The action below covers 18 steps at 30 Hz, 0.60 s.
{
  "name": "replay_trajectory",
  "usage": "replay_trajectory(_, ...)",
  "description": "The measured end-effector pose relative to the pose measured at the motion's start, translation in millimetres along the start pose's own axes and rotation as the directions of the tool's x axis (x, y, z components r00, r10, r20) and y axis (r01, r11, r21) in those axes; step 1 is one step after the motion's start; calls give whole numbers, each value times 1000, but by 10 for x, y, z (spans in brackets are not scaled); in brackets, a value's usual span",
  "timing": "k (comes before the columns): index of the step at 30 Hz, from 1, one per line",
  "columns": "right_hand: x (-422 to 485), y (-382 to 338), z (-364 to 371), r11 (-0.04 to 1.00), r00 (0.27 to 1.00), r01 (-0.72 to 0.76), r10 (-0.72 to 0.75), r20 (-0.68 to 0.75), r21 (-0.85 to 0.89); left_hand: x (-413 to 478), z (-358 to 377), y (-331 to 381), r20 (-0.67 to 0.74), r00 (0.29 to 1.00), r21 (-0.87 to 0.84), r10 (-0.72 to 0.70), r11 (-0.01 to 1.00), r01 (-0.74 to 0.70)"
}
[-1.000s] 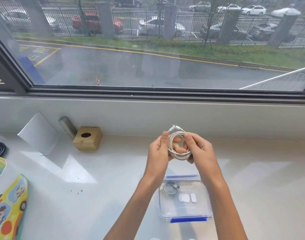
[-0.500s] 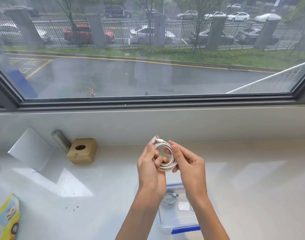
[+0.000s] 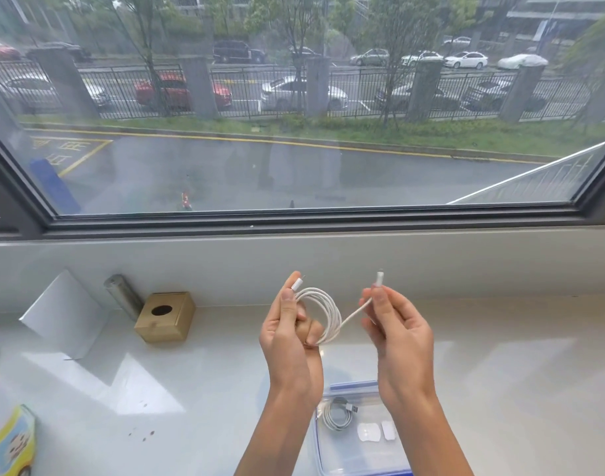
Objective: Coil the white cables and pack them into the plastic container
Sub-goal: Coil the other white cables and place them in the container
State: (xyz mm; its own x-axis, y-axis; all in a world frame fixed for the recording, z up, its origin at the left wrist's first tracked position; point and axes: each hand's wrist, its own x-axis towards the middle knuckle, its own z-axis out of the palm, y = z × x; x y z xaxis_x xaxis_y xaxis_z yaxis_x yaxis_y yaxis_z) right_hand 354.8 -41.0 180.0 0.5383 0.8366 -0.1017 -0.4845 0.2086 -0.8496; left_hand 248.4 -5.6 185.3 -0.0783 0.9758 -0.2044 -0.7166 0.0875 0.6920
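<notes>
Head view: my left hand [image 3: 289, 341] curls round the white cable [image 3: 330, 312], its loops over my fingers and my thumb pinning one plug end on top. My right hand [image 3: 400, 341] pinches the other end just under its plug, with a short stretch running between my hands. The plastic container [image 3: 349, 456] sits below my wrists, with a second coiled cable [image 3: 335, 414] inside.

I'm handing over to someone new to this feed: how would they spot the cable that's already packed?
Under the window runs a white sill; on it, between the forearms, sits a clear box with blue clips. In its left part lies a small white coil. Unlike the two flat white pads beside it, it is looped; unlike the held cable, it lies untouched.
</notes>
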Motion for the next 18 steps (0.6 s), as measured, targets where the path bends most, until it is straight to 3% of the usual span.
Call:
replay_trajectory(5, -61, -10, -76, 970, 988, 133, -114, -102, 204, 45, 84, 96, 43, 999, -34, 18, 999, -17)
replay_trajectory(7, -44, -40, -98, 972, 975, 213, -205, -88, 94, 4, 79, 73, 73, 997, -10, 1, 1000, 0)
replay_trajectory(9, 36, -82, -132, 963, 974, 218, -225, -29, -158, -37, 58, 49, 137, 990, 24, -17, 1000, 13)
replay_trajectory(11, 109, -92, -161, 871, 984, 180, -154, 94, -457, -51, 42, 42, 180, 983, 61, -39, 998, 28)
replay_trajectory(13, 109, -51, -180, 777, 965, 188, -31, 261, -602, -26, 32, 53, 179, 982, 92, -61, 995, 45)
replay_trajectory(15, 53, -17, -181, 782, 925, 173, 80, 373, -598, 2, 23, 54, 154, 985, 131, -77, 990, 56)
replay_trajectory(18, 31, -44, -182, 830, 877, 51, 229, 422, -556, 4, 4, 34, 125, 989, 207, -79, 977, 52)
